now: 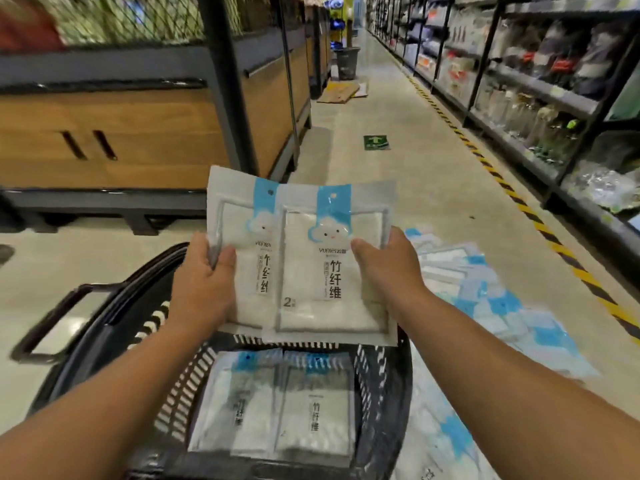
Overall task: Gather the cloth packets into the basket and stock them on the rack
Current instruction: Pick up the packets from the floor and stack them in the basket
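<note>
In the middle of the frame two flat white-and-blue plastic-wrapped cloth packets (332, 278) are held face up, one overlapping the other so both travel as a single fanned pair. The left hand (204, 275) pinches the left edge of the rear packet, thumb on its printed face and fingers curled underneath. The right hand (384, 271) grips the right edge of the front packet the same way. Holding at opposite edges keeps the limp packs flat and lined up, which I judge is meant to let them drop squarely rather than slide askew.

They hang directly above the black slotted plastic shopping basket (180, 386) at the bottom centre, apart from it, with its long handle (52, 318) lying out to the lower left. Two more packets of the same kind (277, 407) already lie side by side on the basket floor, faces up, so the pair in hand looks set to go on top as a second layer.

A loose pile of blue-and-white packets (485, 292) is spread on the pale floor at the right, just beside the basket and within easy reach, so gathering seems only partly done. The dark metal shelving rack (540, 91) runs along the upper right, well apart, and stocking is not yet begun
</note>
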